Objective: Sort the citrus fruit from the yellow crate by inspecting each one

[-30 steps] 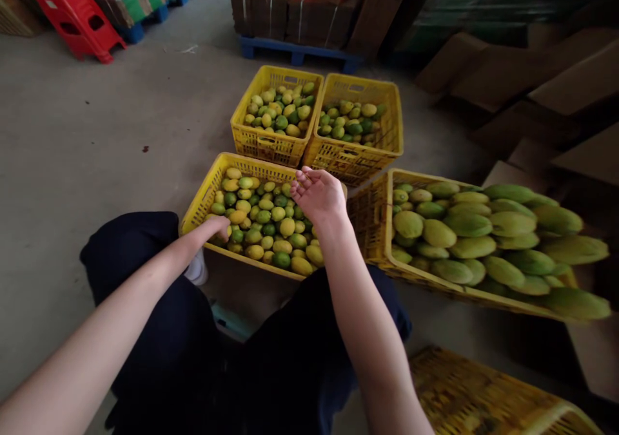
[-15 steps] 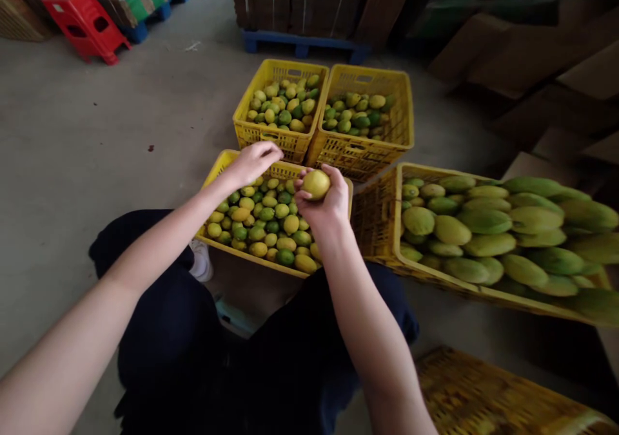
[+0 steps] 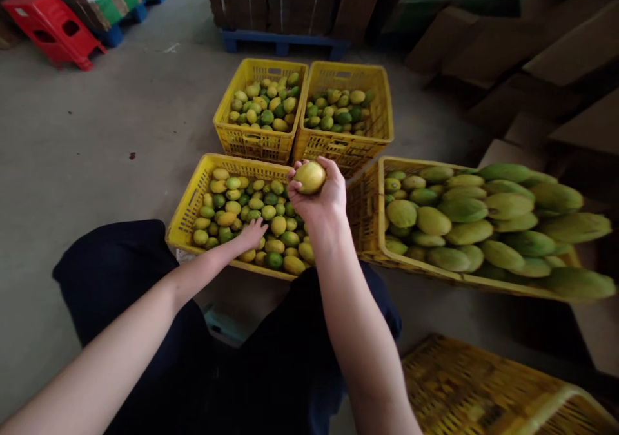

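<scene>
In front of my knees stands a yellow crate (image 3: 181,212) holding many yellow and green lemons (image 3: 278,225). My left hand (image 3: 252,232) is down among them, fingers spread over the fruit, with no lemon lifted in it. Above the crate's right side, my right hand (image 3: 323,193) is palm up, its fingers wrapped round a single yellow lemon (image 3: 310,177).
Two more yellow crates (image 3: 261,142) (image 3: 338,148) with lemons stand behind. To the right, a crate (image 3: 370,229) is heaped with large, long green fruit (image 3: 507,203). Another yellow crate (image 3: 474,383) lies lower right. A red stool (image 3: 53,29) and flattened cardboard (image 3: 512,48) stand further off.
My left hand has come down from above the crate's back rim onto the lemons. My right hand still holds its lemon. The view has shifted slightly right.
</scene>
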The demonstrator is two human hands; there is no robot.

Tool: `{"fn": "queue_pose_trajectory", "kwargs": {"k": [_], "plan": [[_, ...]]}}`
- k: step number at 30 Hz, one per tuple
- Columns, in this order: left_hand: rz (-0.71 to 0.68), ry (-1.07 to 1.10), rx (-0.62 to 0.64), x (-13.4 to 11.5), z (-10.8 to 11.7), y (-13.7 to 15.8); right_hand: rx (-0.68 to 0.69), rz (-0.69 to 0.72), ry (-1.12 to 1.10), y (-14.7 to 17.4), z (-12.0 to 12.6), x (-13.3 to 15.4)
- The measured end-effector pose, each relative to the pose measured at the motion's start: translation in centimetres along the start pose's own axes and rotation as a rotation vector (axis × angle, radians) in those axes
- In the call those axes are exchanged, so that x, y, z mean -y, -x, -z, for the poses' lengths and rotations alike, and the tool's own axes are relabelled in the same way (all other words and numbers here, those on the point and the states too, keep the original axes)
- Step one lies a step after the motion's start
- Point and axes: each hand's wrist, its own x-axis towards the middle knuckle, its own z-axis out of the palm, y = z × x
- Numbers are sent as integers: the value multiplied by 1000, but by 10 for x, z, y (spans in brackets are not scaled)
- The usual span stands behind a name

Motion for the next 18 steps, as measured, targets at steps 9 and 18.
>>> {"fn": "queue_pose_trajectory", "kwargs": {"k": [9,18], "plan": [[27,214,-68,-7,-6,-17,-27,-11,-20,3,-3,2],[15,600,-184,-5,0,-11,-22,-6,17,-1,-1,0]]}}
